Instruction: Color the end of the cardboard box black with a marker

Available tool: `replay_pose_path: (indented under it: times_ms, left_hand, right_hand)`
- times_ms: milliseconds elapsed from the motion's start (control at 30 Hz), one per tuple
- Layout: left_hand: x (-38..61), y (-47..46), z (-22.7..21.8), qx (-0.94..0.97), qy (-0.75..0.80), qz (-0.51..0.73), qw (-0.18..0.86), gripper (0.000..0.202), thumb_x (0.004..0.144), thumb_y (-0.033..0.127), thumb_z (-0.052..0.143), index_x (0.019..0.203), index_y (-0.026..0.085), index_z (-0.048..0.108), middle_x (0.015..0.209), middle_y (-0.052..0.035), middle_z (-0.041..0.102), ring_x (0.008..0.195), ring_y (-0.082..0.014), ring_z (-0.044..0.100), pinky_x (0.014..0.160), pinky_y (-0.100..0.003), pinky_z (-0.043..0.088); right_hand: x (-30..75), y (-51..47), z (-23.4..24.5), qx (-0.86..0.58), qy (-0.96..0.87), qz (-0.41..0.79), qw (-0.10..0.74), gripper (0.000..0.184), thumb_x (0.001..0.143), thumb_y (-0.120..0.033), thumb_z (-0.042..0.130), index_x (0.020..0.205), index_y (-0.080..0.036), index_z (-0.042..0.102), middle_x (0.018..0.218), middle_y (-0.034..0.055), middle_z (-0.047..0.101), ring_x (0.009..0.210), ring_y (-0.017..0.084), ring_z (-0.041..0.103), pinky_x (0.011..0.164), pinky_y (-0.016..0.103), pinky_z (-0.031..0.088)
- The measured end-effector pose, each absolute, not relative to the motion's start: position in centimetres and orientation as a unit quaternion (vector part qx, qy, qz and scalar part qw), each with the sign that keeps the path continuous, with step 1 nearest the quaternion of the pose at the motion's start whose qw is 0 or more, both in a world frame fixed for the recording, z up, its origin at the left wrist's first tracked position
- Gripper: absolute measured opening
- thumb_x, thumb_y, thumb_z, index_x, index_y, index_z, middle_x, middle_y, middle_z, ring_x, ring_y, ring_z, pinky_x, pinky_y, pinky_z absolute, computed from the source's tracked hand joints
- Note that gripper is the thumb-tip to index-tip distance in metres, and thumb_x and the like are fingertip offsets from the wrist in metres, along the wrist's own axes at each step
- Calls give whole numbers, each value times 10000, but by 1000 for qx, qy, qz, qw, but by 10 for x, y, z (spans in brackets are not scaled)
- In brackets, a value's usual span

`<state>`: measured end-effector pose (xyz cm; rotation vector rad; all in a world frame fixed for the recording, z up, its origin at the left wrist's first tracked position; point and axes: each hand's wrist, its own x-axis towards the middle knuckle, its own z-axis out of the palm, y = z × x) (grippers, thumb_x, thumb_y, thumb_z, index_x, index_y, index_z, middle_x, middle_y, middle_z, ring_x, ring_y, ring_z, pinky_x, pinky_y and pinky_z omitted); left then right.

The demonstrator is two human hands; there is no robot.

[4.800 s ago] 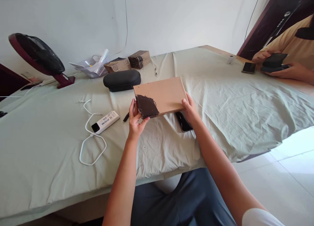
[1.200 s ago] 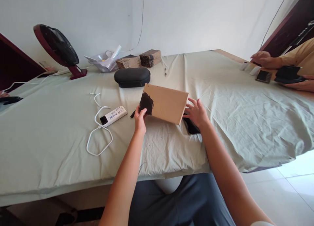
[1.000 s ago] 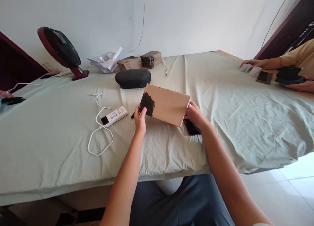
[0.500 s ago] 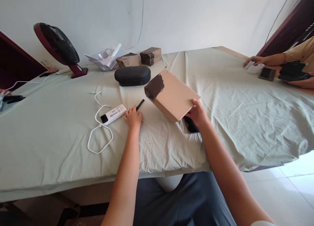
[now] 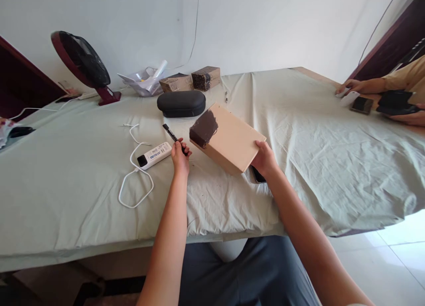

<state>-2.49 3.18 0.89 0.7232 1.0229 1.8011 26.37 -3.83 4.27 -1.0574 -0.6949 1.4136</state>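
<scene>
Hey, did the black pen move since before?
Yes, leftward: the black pen lay right of the white gadget; now, held in the left hand, its far end reaches just beyond that gadget's right end.

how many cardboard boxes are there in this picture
3: one large cardboard box in the right hand, and two at the back of the table, a left box behind the black case and a right box next to it. Others could be hidden.

Wall (image 5: 265, 27): plain white, a home, it seemed
Table (image 5: 308, 73): wore creased green cloth (image 5: 83, 177)
Fan (image 5: 83, 58): stood there too
Floor (image 5: 372, 262): gleamed, tiled
</scene>
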Motion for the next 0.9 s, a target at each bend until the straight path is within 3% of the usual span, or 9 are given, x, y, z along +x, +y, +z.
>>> replay_pose_path:
  times_ms: [167, 333, 467, 633, 733, 800, 900]
  left_hand:
    - [-23, 25, 21, 294, 369, 759, 448, 307, 1005, 412, 702, 857, 216, 518, 758, 39, 467, 585, -69, 438, 572, -188, 391]
    - [-22, 20, 21, 325, 367, 748, 448, 313, 1013, 451, 691, 868, 223, 534, 691, 69, 391, 492, -59, 300, 466, -164, 256]
    - [-18, 15, 20, 371, 373, 724, 446, 340, 945, 499, 762, 875, 221, 579, 655, 78, 379, 459, -50, 256, 430, -159, 177]
    - [-12, 5, 28, 430, 361, 706, 431, 363, 885, 553, 799, 926, 219, 664, 638, 69, 381, 468, -60, 250, 422, -178, 183]
    - [-8, -9, 33, 460, 351, 703, 414, 388, 883, 593, 791, 1001, 230, 720, 641, 54, 406, 497, -83, 316, 447, -198, 270]
    - [-6, -20, 35, 516, 363, 693, 347, 388, 924, 602, 739, 1067, 242, 751, 675, 19, 515, 544, -112, 432, 508, -225, 387]
    - [-3, -33, 34, 652, 364, 630, 212, 349, 942, 555, 712, 1064, 239, 794, 851, -76, 732, 674, -179, 625, 641, -292, 522]
  right_hand:
    - [256, -49, 43, -507, -360, 571, 536, 563, 722, -598, 809, 1169, -307, 629, 1067, 26, 686, 882, 237, 653, 711, 356, 599]
    - [266, -65, 58, -593, -534, 378, 470, 367, 786, -585, 723, 870, -245, 614, 869, 12, 629, 882, 243, 596, 785, 365, 514]
    - [280, -70, 64, -598, -601, 359, 391, 366, 817, -587, 680, 856, -228, 623, 776, -12, 597, 770, 212, 559, 730, 358, 438]
    - [282, -68, 71, -538, -629, 264, 495, 263, 856, -500, 733, 873, -243, 680, 851, 16, 678, 826, 222, 616, 791, 380, 469]
    - [269, -68, 94, -493, -665, 202, 524, 191, 925, -435, 721, 857, -257, 720, 823, 16, 677, 799, 203, 608, 798, 374, 467]
    - [250, -67, 114, -470, -693, 244, 489, 237, 956, -496, 718, 962, -263, 765, 772, 5, 650, 741, 186, 582, 731, 351, 452]
    - [213, -61, 133, -421, -729, 333, 424, 593, 873, -621, 794, 1333, -253, 722, 681, -33, 586, 632, 171, 532, 636, 328, 417]
